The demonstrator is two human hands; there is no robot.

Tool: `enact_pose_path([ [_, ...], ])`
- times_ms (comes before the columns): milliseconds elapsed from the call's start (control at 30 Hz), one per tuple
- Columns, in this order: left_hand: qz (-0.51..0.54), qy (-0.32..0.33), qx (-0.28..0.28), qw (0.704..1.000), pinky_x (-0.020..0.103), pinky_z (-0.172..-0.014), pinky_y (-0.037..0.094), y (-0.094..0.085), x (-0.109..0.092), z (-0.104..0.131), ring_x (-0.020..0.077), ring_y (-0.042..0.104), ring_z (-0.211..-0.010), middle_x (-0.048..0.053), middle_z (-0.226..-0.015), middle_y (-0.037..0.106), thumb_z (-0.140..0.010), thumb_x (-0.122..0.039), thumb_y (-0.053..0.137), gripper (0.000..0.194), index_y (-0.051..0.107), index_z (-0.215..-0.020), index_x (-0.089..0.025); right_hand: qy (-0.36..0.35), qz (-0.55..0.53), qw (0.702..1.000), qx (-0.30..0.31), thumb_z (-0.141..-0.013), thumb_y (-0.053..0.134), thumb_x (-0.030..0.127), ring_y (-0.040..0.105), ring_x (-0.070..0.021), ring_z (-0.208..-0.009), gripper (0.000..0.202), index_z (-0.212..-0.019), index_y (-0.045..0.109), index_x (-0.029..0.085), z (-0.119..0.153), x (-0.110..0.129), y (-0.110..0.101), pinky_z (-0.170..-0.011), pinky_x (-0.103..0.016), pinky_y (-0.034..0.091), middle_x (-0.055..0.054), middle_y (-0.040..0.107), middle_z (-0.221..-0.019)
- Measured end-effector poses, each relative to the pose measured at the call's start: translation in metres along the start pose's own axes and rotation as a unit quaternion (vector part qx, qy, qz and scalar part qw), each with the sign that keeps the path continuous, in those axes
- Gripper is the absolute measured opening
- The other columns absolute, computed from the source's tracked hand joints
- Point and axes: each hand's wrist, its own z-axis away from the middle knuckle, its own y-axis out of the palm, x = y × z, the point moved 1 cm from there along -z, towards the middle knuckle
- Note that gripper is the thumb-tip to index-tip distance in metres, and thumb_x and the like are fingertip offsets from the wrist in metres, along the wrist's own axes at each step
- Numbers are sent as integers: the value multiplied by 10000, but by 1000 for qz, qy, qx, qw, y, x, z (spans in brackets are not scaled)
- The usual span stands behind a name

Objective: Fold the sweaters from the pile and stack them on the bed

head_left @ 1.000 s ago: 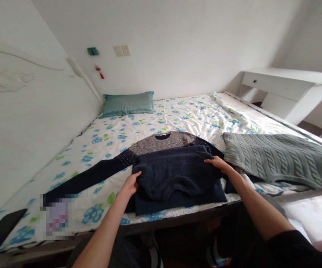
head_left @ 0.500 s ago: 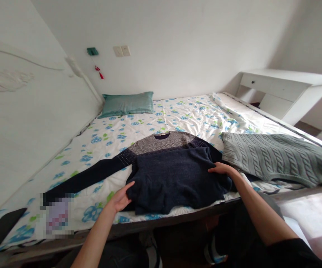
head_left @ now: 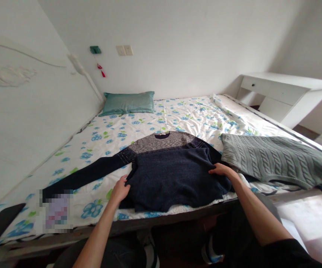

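A sweater with a speckled grey yoke (head_left: 166, 142) and a dark navy body (head_left: 172, 178) lies spread on the bed. The navy part over its front is wide, and I cannot tell if it is a folded-up layer or a separate piece. One long dark sleeve (head_left: 85, 173) stretches out to the left. At the left side of the navy cloth, my left hand (head_left: 120, 190) is closed on the edge, thumb and fingertips partly hidden. My right hand (head_left: 222, 170) pinches the right side of the same cloth. Just right of it lies a grey cable-knit garment (head_left: 272, 158).
The bed's floral sheet (head_left: 138, 130) runs back to the wall. A teal pillow (head_left: 129, 103) rests at the far left. On the left front are a dark flat object (head_left: 3, 223) and a blurred-out item (head_left: 56, 212). A white desk (head_left: 278, 91) stands beyond the bed.
My left hand has moved slightly up along the navy cloth's left edge, its fingers now curled there. My right hand stays at the right side. The view has shifted a little.
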Motion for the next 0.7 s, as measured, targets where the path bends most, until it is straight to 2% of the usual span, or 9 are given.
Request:
enact_pose_path([
  [100, 6, 92, -57, 994, 501, -1353, 361, 9, -34, 7, 385, 567, -1527, 189, -1582, 652, -868, -95, 674, 612, 705, -1473, -183, -64, 60, 984, -157, -920, 851, 385, 663, -425, -1373, 660, -1498, 666, 123, 7, 16, 14, -1185, -531, 504, -250, 727, -1409],
  [167, 59, 171, -35, 983, 448, -1392, 288, 31, -64, 19, 351, 506, -1582, 141, -1645, 613, -926, -195, 709, 564, 722, -1488, -232, -156, 85, 959, -221, -1015, 737, 448, 528, -420, -1528, 745, -1666, 523, 158, 15, 34, 33, -1282, -555, 409, -245, 589, -1615],
  [233, 71, 253, 49, 964, 455, -1413, 221, 64, -90, 36, 336, 438, -1634, 86, -1711, 564, -990, -345, 720, 528, 727, -1515, -292, -252, 108, 938, -214, -1075, 644, 497, 369, -402, -1649, 735, -1730, 465, 216, 24, 53, 59, -1356, -560, 307, -187, 437, -1767],
  [300, 24, 315, 160, 935, 513, -1423, 147, 98, -106, 53, 344, 333, -1695, 31, -1773, 499, -1041, -473, 674, 518, 713, -1545, -360, -314, 142, 925, -160, -1112, 567, 541, 231, -401, -1716, 681, -1743, 465, 305, 29, 66, 85, -1384, -599, 234, -105, 321, -1848],
  [367, -28, 332, 234, 913, 573, -1419, 91, 124, -108, 63, 358, 250, -1730, -2, -1792, 469, -1064, -538, 629, 519, 693, -1564, -414, -335, 180, 919, -100, -1137, 496, 573, 166, -416, -1736, 632, -1741, 467, 386, 30, 69, 103, -1378, -663, 189, -47, 270, -1874],
  [400, -43, 327, 249, 911, 588, -1415, 75, 131, -105, 63, 365, 230, -1737, -7, -1793, 466, -1060, -557, 631, 527, 689, -1567, -427, -338, 195, 918, -78, -1144, 469, 590, 155, -420, -1739, 622, -1740, 462, 412, 29, 67, 107, -1376, -681, 171, -29, 267, -1876],
  [500, -28, 277, 227, 933, 584, -1411, 37, 127, -83, 50, 382, 224, -1737, 16, -1782, 481, -995, -566, 725, 559, 722, -1533, -415, -314, 210, 923, -67, -1143, 455, 621, 162, -407, -1741, 653, -1754, 443, 390, 20, 51, 97, -1387, -653, 153, -43, 295, -1867],
  [600, 44, 192, 141, 970, 567, -1407, -7, 102, -58, 30, 386, 204, -1741, 62, -1755, 518, -899, -518, 843, 552, 787, -1433, -387, -229, 195, 946, -120, -1121, 532, 590, 217, -414, -1724, 699, -1753, 448, 306, 9, 32, 72, -1379, -654, 174, -116, 346, -1840],
  [700, 36, 139, 39, 989, 566, -1404, 56, 78, -41, 20, 392, 234, -1731, 110, -1764, 499, -886, -468, 847, 550, 777, -1415, -334, -118, 145, 966, -181, -1063, 650, 547, 449, -449, -1603, 786, -1732, 446, 188, 2, 19, 50, -1309, -604, 361, -235, 467, -1729],
])
